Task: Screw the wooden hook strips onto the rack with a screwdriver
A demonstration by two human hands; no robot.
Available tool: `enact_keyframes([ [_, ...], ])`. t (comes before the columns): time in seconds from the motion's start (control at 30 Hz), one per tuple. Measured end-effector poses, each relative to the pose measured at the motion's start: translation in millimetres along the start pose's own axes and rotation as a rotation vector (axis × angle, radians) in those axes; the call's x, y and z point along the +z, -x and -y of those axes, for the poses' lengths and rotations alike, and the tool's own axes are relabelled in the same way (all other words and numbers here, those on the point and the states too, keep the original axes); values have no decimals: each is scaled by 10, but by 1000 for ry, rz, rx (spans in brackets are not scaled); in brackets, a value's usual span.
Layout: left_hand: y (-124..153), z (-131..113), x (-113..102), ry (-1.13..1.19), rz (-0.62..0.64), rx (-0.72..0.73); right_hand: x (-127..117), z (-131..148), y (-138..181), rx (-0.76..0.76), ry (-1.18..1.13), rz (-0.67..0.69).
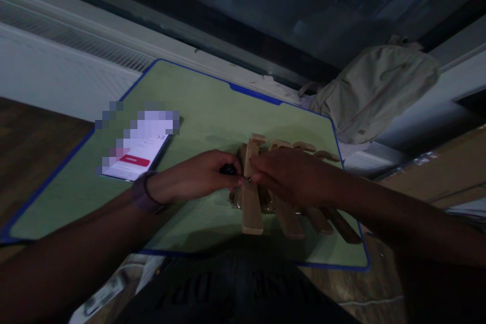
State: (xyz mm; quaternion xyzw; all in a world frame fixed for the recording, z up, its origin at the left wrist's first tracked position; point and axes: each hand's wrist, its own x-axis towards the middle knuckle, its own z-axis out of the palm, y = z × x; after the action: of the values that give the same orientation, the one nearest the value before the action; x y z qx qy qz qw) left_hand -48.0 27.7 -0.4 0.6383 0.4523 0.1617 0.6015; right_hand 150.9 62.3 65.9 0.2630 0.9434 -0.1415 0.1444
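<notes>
Several flat wooden slats lie side by side on a green board with a blue edge (205, 106), some with curved far ends. Nearest my hands is a pale wooden slat (252, 212), which lies over clear, shiny wrapping. My left hand (205, 174) is closed on a small black object (228, 168), its thumb and finger reaching the slat's left edge. A tiny shiny metal point (249, 179) shows on the slat between both hands' fingertips. My right hand (292, 174) pinches at the slat's right side from above; what lies between its fingers is hidden.
A phone (131, 154) with a lit screen lies on the board's left side, near my left wrist. A beige backpack (379, 91) leans by the window at the back right. A white radiator (64, 61) stands beyond the board's left edge.
</notes>
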Motion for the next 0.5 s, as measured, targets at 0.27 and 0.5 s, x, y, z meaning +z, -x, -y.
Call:
enact_keyframes([
  [0.27, -28, 62, 4, 7, -9, 41, 44, -62, -60, 14, -245, 13],
  [0.5, -19, 30, 9, 5, -13, 26, 24, -76, -158, 28, -340, 55],
])
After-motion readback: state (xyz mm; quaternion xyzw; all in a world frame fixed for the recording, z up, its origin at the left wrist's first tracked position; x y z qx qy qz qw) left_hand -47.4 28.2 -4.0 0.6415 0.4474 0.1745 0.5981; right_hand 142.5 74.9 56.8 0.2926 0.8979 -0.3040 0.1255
